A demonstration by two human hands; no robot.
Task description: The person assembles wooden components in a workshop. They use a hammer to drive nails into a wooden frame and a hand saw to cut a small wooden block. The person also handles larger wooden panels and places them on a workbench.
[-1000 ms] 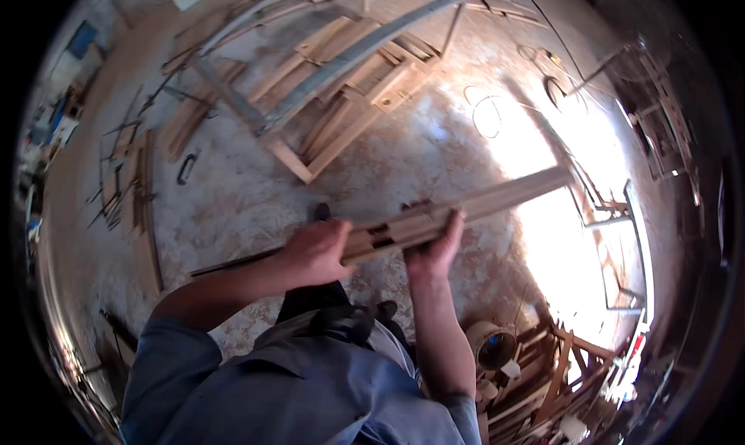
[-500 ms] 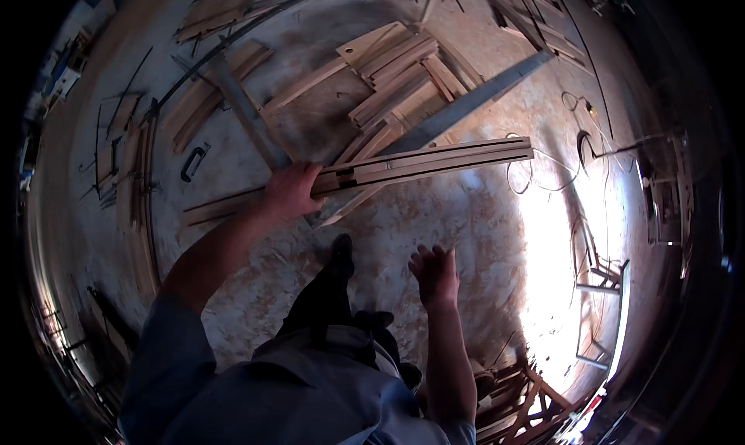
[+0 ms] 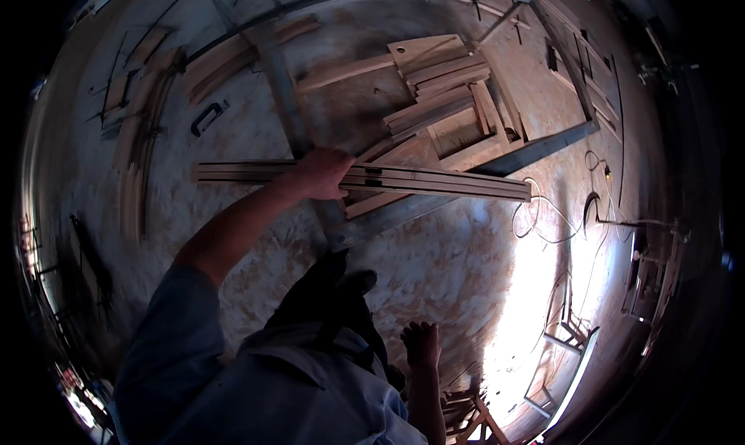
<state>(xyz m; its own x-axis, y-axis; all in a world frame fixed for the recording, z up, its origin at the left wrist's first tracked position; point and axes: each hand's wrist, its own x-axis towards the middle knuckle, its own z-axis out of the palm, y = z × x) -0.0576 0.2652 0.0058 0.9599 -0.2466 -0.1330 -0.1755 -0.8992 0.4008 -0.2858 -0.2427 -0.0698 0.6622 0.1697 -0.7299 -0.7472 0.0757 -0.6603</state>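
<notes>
My left hand (image 3: 324,172) is closed around a bundle of long, narrow wooden strips (image 3: 450,183) with dark grooves along them. The bundle lies nearly level across my view, above the near corner of a grey metal frame (image 3: 535,152) on the floor. Its left end reaches past my wrist, and its right end comes close to a pale looped cable (image 3: 555,212). Down at my right side, my right hand (image 3: 421,342) hangs with nothing visible in it. Its fingers are loosely curled and slightly apart.
Inside the frame lie several boards (image 3: 438,96) and a flat panel with a hole (image 3: 423,53). To the left are a C-clamp (image 3: 208,119) and a stack of long planks (image 3: 140,150). Bright sunlight hits the floor at right, near a metal frame piece (image 3: 574,375).
The strip bundle has swung from sloping up rightward to nearly level, its right end lower. My right hand has dropped toward my side. My view and feet have shifted.
</notes>
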